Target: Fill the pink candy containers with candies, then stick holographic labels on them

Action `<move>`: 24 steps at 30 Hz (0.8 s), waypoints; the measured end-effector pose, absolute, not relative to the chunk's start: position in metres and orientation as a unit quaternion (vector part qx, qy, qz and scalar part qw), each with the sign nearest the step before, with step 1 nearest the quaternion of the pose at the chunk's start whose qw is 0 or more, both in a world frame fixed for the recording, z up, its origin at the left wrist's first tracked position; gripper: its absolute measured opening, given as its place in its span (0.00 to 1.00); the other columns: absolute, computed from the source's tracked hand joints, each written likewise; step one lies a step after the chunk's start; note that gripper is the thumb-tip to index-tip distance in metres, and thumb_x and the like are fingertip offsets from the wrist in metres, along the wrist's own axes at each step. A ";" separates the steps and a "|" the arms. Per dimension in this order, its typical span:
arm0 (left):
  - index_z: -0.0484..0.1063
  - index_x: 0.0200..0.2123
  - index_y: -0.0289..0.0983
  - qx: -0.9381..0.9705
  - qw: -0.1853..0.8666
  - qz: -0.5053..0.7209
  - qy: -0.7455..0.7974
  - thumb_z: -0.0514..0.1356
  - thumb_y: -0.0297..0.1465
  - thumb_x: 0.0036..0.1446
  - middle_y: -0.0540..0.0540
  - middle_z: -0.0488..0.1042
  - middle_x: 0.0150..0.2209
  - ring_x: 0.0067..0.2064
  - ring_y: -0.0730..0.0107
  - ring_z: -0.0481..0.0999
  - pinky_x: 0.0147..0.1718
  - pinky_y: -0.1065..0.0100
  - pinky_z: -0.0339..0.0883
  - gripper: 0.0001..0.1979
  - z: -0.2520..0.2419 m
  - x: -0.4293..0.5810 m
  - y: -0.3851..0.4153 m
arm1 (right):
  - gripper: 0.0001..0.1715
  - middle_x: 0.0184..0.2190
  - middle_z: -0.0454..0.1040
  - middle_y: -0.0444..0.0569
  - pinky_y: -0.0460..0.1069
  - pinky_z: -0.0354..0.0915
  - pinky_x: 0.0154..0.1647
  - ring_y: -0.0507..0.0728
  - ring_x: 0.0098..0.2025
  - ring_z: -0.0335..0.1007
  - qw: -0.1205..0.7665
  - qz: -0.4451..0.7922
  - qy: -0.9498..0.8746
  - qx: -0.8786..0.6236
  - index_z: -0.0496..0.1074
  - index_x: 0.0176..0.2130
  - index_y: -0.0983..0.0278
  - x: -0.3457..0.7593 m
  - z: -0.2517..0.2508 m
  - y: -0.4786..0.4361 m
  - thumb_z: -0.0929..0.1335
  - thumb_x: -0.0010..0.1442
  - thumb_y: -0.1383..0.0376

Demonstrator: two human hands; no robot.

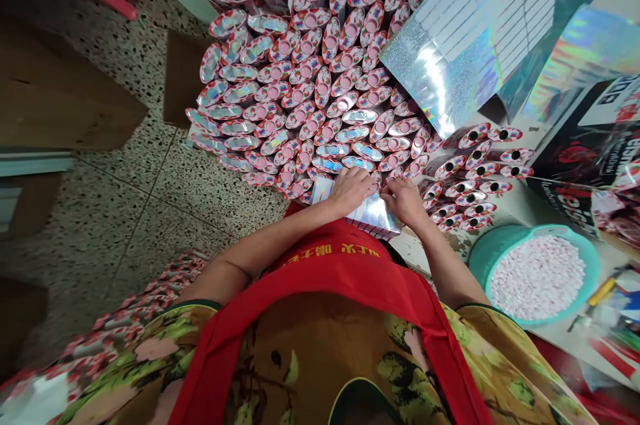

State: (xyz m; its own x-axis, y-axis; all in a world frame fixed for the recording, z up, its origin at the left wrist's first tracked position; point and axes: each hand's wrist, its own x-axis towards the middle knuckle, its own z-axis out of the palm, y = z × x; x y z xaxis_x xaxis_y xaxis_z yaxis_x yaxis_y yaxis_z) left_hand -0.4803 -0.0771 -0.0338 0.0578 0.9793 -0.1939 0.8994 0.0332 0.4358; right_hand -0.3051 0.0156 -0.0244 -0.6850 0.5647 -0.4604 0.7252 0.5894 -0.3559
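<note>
Left fingers [361,178] lie across foil [379,212], right fingers [391,188] bent.

The pale tabletop [517,208] carries a dense crowd of oval containers [306,70] patterned in red and white, some topped in pink and others in silver, with a smaller dark-holed cluster [483,170] just beside them. To the right on it are 1 teal basin [480,258] of small pale pieces and 1 black printed carton [580,145]. Left, the speckled floor [150,212] bears 1 large brown cardboard box [65,92].
</note>
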 end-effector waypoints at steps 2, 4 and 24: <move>0.77 0.48 0.39 0.708 0.227 0.085 0.663 0.58 0.38 0.69 0.42 0.77 0.47 0.51 0.55 0.69 0.46 0.57 0.57 0.12 -0.034 -0.477 -0.080 | 0.08 0.42 0.76 0.56 0.55 0.58 0.46 0.65 0.47 0.65 0.148 -0.278 0.877 0.362 0.75 0.38 0.63 -0.306 -0.023 0.016 0.66 0.67 0.63; 0.78 0.46 0.39 0.722 0.221 0.081 0.650 0.57 0.37 0.70 0.42 0.78 0.45 0.50 0.55 0.70 0.46 0.56 0.57 0.12 -0.035 -0.474 -0.082 | 0.09 0.42 0.76 0.56 0.54 0.58 0.45 0.64 0.46 0.66 0.151 -0.295 0.870 0.365 0.74 0.39 0.64 -0.307 -0.021 0.017 0.65 0.67 0.64; 0.76 0.39 0.36 0.745 0.226 0.139 0.612 0.53 0.29 0.70 0.42 0.79 0.37 0.44 0.61 0.74 0.45 0.60 0.63 0.11 -0.033 -0.474 -0.111 | 0.11 0.45 0.79 0.56 0.53 0.59 0.42 0.63 0.47 0.71 0.187 -0.285 0.836 0.431 0.74 0.41 0.64 -0.324 -0.019 0.021 0.63 0.68 0.64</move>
